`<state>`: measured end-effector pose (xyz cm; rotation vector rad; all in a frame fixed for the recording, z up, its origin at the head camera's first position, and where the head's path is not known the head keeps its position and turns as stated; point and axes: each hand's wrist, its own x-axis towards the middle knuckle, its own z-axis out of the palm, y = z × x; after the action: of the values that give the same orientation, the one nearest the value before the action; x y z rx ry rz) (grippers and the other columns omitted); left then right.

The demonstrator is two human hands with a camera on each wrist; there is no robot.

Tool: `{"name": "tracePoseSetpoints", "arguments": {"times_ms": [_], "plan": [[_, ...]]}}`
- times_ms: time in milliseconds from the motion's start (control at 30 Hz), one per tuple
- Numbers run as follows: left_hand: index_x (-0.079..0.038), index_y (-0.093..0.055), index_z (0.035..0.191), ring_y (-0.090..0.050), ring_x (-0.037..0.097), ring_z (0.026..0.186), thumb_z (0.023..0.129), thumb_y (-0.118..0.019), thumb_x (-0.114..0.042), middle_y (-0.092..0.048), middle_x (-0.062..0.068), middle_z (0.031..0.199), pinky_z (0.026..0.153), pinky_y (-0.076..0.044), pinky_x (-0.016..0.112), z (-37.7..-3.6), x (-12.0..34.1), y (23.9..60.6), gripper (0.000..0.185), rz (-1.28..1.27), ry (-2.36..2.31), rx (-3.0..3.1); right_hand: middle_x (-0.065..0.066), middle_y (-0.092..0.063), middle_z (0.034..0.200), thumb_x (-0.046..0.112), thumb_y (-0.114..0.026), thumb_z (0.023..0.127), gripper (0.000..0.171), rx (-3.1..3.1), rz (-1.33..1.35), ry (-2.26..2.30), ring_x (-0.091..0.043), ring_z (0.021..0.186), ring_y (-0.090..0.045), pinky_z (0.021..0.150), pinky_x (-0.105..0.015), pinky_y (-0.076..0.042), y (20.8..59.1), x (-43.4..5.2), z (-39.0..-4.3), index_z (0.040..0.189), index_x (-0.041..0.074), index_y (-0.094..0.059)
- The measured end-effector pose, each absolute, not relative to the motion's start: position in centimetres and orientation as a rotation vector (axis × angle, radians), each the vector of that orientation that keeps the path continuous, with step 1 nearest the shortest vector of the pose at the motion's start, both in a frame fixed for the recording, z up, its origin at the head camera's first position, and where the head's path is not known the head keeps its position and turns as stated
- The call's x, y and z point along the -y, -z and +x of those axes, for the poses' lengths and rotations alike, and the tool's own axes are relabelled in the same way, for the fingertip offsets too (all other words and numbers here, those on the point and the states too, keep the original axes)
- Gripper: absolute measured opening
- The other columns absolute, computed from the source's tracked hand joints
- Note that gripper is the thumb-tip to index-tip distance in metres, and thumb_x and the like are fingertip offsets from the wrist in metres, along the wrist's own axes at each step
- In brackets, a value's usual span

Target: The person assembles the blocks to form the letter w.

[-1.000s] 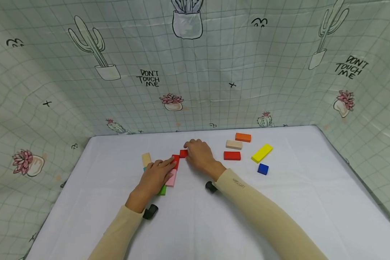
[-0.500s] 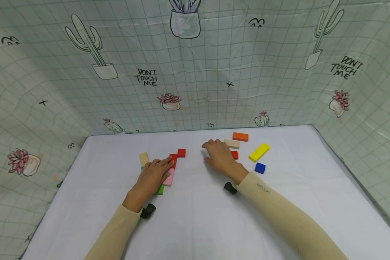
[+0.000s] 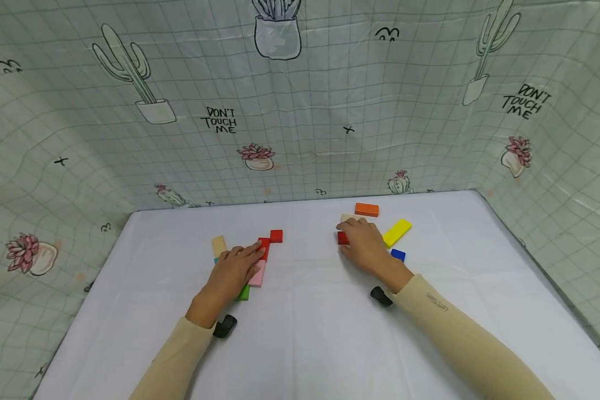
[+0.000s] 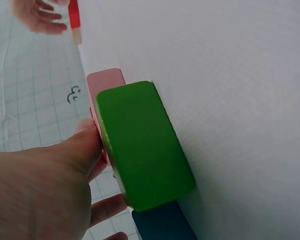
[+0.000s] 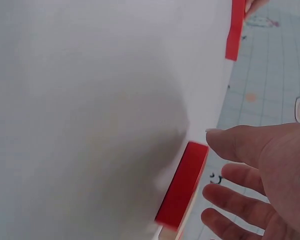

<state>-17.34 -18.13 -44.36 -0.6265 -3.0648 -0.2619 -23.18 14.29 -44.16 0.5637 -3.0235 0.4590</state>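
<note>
My left hand (image 3: 228, 276) rests over a group of flat blocks, its fingertips on a red block (image 3: 264, 243) above a pink block (image 3: 257, 274). A green block (image 3: 243, 293) shows beneath the palm, a beige block (image 3: 218, 245) beyond the fingers. In the left wrist view the thumb touches the blocks beside the green one. A small red square block (image 3: 276, 236) lies at the group's far right corner. My right hand (image 3: 368, 245) hovers with spread fingers over another red block (image 5: 184, 182), a small gap between thumb and block. It covers most of that block in the head view.
Around the right hand lie a pale wooden block (image 3: 349, 217), an orange block (image 3: 367, 209), a yellow block (image 3: 397, 233) and a blue block (image 3: 398, 255). A patterned cloth (image 3: 310, 111) rises behind the white table (image 3: 300, 333).
My right hand has left the small red square block and moved right to the other red block. My left hand has stayed on the block group.
</note>
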Motion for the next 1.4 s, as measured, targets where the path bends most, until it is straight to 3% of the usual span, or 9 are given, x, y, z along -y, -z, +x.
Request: {"name": "tracePoseSetpoints", "arguments": {"times_ms": [867, 1133, 1400], "plan": [[-0.006, -0.058, 0.151, -0.054, 0.040, 0.135, 0.105, -0.067, -0.021, -0.051, 0.014, 0.160, 0.111, -0.045, 0.059, -17.2, 18.1, 44.4, 0.049, -0.623, 0.231, 3.066, -0.022, -0.067, 0.132, 0.018, -0.084, 0.091, 0.053, 3.032, 0.508, -0.401, -0.041, 0.119, -0.059, 0.106, -0.058, -0.049, 45.0, -16.2, -22.1, 0.138, 0.000, -0.065], [-0.006, -0.058, 0.152, -0.054, 0.040, 0.136, 0.106, -0.066, -0.022, -0.051, 0.014, 0.161, 0.112, -0.045, 0.059, -17.2, 18.1, 44.3, 0.049, -0.615, 0.249, 3.074, -0.020, -0.070, 0.124, 0.018, -0.085, 0.090, 0.052, 3.014, 0.543, -0.435, -0.037, 0.110, -0.060, 0.097, -0.053, -0.052, 44.8, -16.2, -21.1, 0.135, 0.000, -0.067], [-0.005, -0.059, 0.150, -0.056, 0.039, 0.133, 0.105, -0.067, -0.022, -0.053, 0.014, 0.159, 0.109, -0.047, 0.059, -17.3, 18.2, 44.6, 0.049, -0.641, 0.233, 3.044, -0.018, -0.069, 0.126, 0.017, -0.087, 0.088, 0.056, 3.032, 0.634, -0.420, -0.037, 0.114, -0.061, 0.100, -0.053, -0.053, 44.6, -16.1, -20.6, 0.137, 0.001, -0.066]]}}
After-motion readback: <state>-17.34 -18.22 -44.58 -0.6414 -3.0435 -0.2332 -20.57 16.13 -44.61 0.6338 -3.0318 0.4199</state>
